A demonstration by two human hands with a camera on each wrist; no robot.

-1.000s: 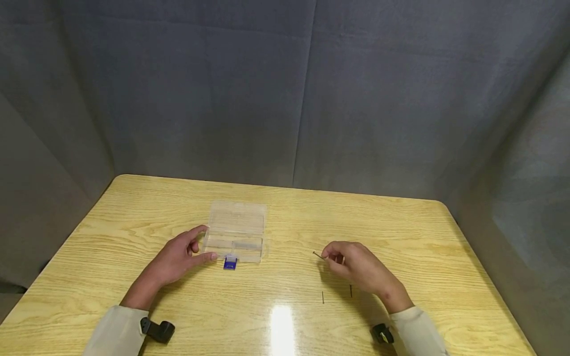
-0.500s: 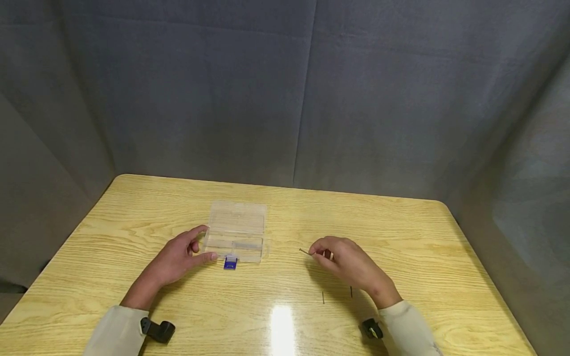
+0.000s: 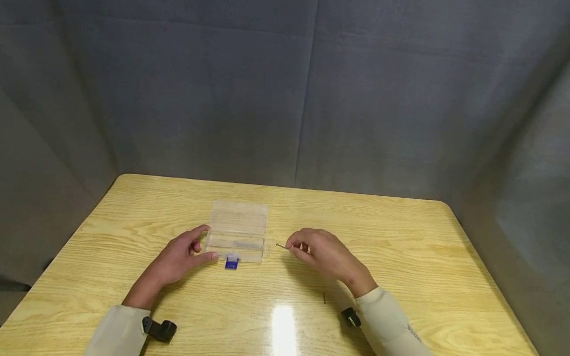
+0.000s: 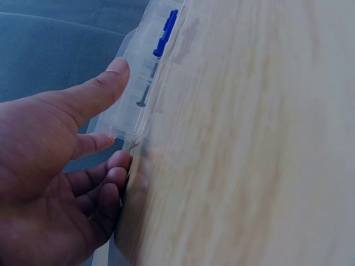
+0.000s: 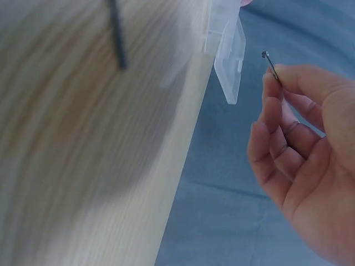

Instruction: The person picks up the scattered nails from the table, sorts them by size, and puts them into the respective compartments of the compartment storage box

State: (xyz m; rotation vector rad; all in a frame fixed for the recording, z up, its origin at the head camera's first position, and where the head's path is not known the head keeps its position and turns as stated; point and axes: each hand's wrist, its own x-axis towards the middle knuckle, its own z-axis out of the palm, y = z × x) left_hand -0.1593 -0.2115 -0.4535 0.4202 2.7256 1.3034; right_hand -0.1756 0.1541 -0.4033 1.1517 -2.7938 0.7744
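We've got a nail [image 3: 281,245] pinched in our right hand [image 3: 322,254] fingers, just beside the clear box [image 3: 238,231]; left hand [image 3: 180,257] fingers relaxed, thumb touching it.

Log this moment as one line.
right hand: pinches nail | left hand: touches clear box | nail on table

R hand [image 3: 321,254] w/ nail [image 3: 281,245] moved left, now near clear box [image 3: 238,230].
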